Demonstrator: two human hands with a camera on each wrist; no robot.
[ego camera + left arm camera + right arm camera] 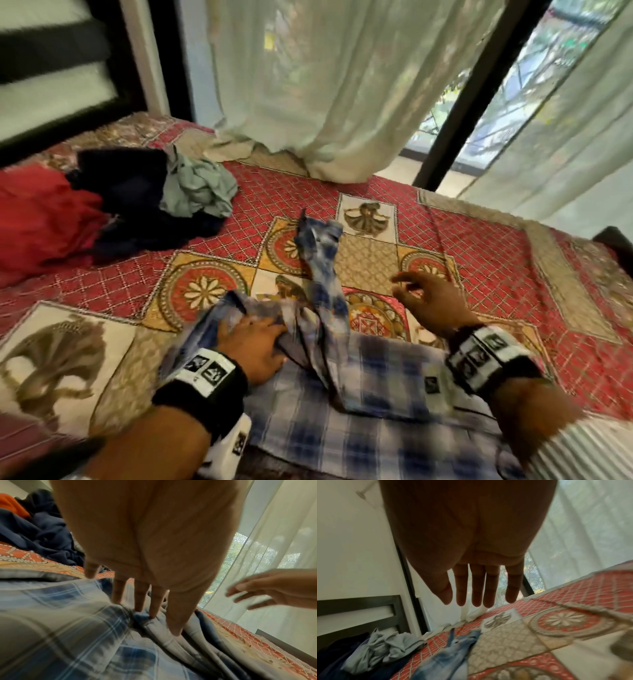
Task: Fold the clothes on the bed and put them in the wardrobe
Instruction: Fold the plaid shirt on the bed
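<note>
A blue plaid shirt (370,383) lies half spread on the patterned bedspread (486,253) just in front of me, one sleeve (320,250) trailing away towards the curtain. My left hand (260,334) presses straight fingers (139,596) into bunched folds of the shirt (68,622) near its collar end. Above the bedspread right of the sleeve, my right hand (411,289) hovers with spread, relaxed fingers (477,588) and holds nothing. It also shows in the left wrist view, right hand (254,595). The sleeve (452,654) lies below and left of it.
A heap of unfolded clothes sits at the bed's far left: a red garment (41,219), dark navy ones (133,195) and a pale green one (200,188) (382,646). A dark headboard (51,44) stands behind it. Sheer curtains (325,85) hang onto the far edge.
</note>
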